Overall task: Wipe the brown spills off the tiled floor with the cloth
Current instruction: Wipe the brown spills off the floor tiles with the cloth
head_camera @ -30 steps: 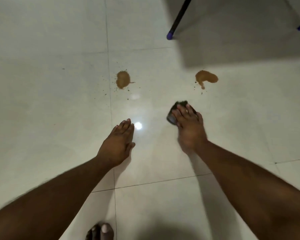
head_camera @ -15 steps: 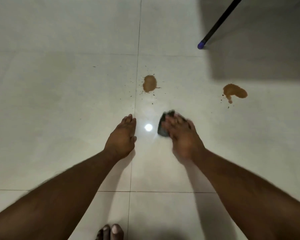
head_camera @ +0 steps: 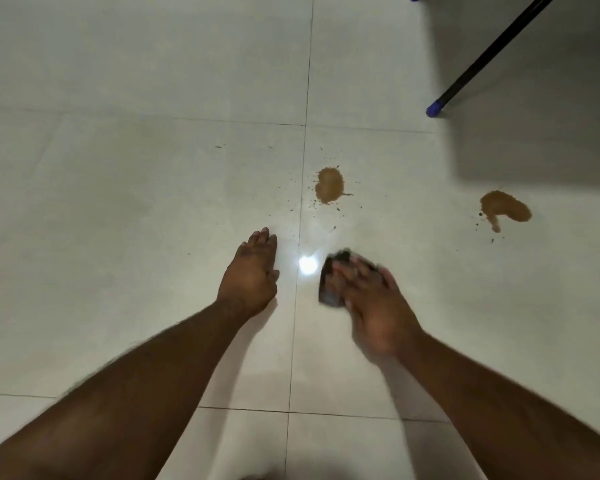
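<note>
Two brown spills lie on the pale tiled floor (head_camera: 118, 202). The nearer spill (head_camera: 329, 185) sits just right of a grout line, ringed by small specks. A second spill (head_camera: 504, 209) lies farther right. My right hand (head_camera: 371, 306) presses a dark cloth (head_camera: 329, 285) flat on the floor with straight fingers, a short way below the nearer spill. My left hand (head_camera: 252, 271) rests flat on the tile to the left of the cloth, holding nothing. Most of the cloth is hidden under my fingers.
A black furniture leg with a blue foot (head_camera: 434, 109) slants down at the upper right, and a dark shadow covers the floor beside it. A bright light reflection (head_camera: 307, 264) glares between my hands.
My right hand has slid the cloth leftward and nearer to me across the tile. The view has shifted, so the spills and the leg sit farther right in frame. The left hand stays planted.
</note>
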